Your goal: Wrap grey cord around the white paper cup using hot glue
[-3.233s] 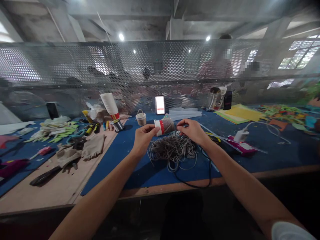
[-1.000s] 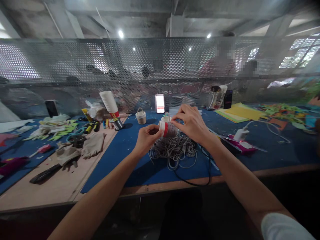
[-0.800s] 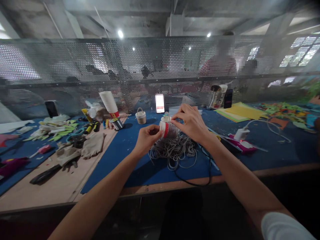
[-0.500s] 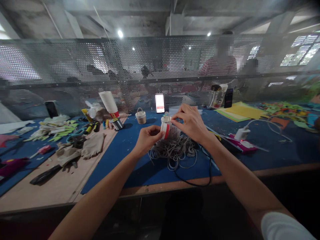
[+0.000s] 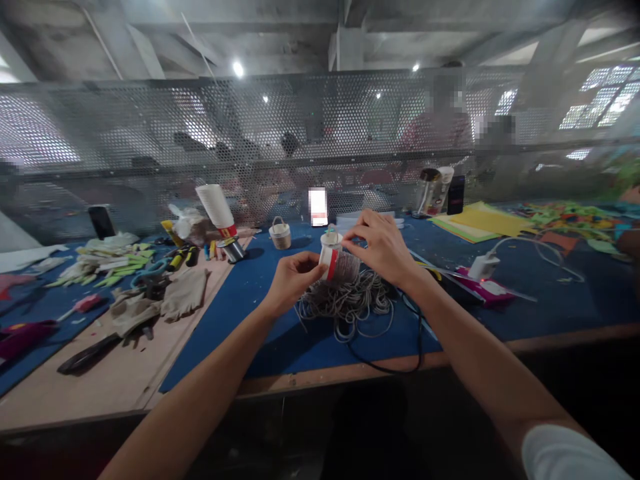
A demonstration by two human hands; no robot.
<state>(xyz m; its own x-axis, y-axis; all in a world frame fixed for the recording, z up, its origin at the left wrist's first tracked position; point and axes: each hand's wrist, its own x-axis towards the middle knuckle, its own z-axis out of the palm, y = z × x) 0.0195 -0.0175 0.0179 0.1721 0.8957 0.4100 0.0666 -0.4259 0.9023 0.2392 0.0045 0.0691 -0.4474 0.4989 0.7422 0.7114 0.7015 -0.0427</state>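
My left hand [image 5: 296, 277] is closed on a white paper cup [image 5: 326, 261] with a red band, tilted over the table. Grey cord [image 5: 346, 268] is wound round the cup's right part. Thumb and forefinger of my right hand [image 5: 377, 241] are pinched together just above the wound cord; what lies between them is too small to make out. Behind the cup shows a white round piece [image 5: 331, 239] with a small greenish bit on top. Below both hands lies a loose heap of grey cord [image 5: 350, 303] on the blue mat [image 5: 235, 320].
A small cord-wrapped basket [image 5: 281, 235] with a handle stands behind my left hand. Stacked paper cups [image 5: 215, 205], work gloves [image 5: 184, 293] and scissors [image 5: 150, 273] are at left. A lit phone [image 5: 318, 207] stands behind; a white plug-like block [image 5: 483, 267] and yellow sheets [image 5: 483, 220] are at right.
Both hands stay at nearly the same place, with the cup still in my left hand. The cup has turned slightly; the whole view has shifted a little.
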